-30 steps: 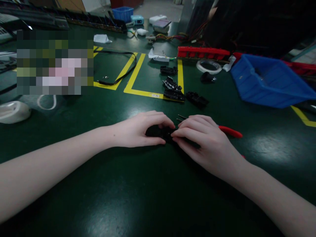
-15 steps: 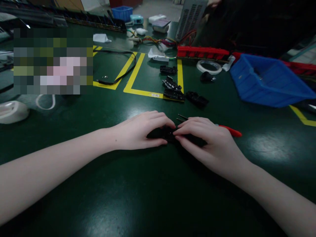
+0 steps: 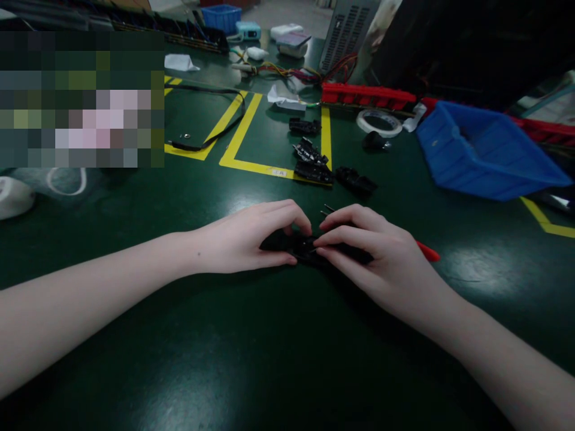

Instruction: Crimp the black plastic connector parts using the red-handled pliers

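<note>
My left hand [image 3: 265, 233] is curved around a small black plastic part [image 3: 305, 246] on the green tabletop, thumb on the near side and fingers on the far side. Thumb and forefinger of my right hand [image 3: 372, 245] are pinched together at the right end of that part. Something thin and pale shows at those fingertips, too small to name. Behind the right hand lies a tool with a red handle [image 3: 429, 251] and two thin dark prongs; its middle is hidden by the hand. Further back are several similar black parts [image 3: 309, 152].
A blue bin [image 3: 489, 161] stands at the right, with a roll of tape [image 3: 380, 123] and a red rack [image 3: 368, 94] near it. Coloured wires [image 3: 287, 73] and a black cable [image 3: 245, 108] lie further back. A white object [image 3: 15, 197] sits at the left.
The fingers of my left hand have arched up a little, showing more of the black part. My right fingers have lifted slightly and still pinch at it. The view has shifted slightly.
</note>
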### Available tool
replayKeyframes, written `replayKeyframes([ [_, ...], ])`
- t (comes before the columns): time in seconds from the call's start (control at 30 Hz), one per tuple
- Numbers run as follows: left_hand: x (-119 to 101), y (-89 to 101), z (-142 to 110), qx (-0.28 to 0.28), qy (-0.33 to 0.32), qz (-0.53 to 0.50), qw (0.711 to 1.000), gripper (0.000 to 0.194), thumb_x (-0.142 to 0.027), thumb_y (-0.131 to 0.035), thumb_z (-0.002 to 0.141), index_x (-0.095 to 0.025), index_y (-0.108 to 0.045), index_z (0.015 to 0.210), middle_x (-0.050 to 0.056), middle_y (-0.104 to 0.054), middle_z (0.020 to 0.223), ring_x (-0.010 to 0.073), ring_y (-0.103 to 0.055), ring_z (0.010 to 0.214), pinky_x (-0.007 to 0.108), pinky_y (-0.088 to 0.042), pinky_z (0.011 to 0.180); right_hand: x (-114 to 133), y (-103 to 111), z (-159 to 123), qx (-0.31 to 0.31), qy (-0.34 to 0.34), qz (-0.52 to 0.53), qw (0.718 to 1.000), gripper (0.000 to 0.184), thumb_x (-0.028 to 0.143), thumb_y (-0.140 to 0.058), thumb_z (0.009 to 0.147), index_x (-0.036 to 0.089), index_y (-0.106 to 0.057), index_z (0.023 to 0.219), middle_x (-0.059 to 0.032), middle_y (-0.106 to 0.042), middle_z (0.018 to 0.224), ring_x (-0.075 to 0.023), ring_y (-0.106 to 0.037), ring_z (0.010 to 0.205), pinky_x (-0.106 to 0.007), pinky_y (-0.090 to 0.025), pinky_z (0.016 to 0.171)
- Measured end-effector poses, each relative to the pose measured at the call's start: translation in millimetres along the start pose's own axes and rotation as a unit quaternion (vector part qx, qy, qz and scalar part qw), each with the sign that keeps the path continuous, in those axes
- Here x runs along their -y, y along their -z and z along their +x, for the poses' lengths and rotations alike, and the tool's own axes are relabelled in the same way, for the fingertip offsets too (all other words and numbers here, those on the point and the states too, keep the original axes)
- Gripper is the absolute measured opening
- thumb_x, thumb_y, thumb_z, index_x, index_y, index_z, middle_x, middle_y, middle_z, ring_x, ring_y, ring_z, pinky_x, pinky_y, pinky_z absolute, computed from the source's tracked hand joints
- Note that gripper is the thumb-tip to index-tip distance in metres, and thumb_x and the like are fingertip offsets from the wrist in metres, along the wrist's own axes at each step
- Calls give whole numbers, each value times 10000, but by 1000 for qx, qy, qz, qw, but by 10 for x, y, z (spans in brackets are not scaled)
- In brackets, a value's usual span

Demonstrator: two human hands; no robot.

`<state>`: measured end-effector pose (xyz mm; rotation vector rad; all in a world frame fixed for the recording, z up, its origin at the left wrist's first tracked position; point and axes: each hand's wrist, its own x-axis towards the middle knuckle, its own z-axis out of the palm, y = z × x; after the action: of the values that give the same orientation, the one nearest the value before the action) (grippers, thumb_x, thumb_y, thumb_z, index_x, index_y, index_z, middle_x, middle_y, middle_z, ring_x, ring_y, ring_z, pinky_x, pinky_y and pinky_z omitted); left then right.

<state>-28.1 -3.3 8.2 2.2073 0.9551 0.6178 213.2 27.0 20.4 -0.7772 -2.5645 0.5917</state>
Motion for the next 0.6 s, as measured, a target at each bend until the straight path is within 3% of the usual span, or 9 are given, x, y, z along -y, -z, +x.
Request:
replayKeyframes([
  [0.6, 5, 8, 10, 0, -12, -2, 1000, 197, -198, -674, 897, -172, -565, 1059, 77, -605, 1146, 218, -596, 1066, 355, -521, 911, -7, 5, 4, 13, 40, -30, 999, 137, 148, -560, 931, 201, -685, 916, -79, -643, 1053, -227, -604, 981, -397, -490, 832],
])
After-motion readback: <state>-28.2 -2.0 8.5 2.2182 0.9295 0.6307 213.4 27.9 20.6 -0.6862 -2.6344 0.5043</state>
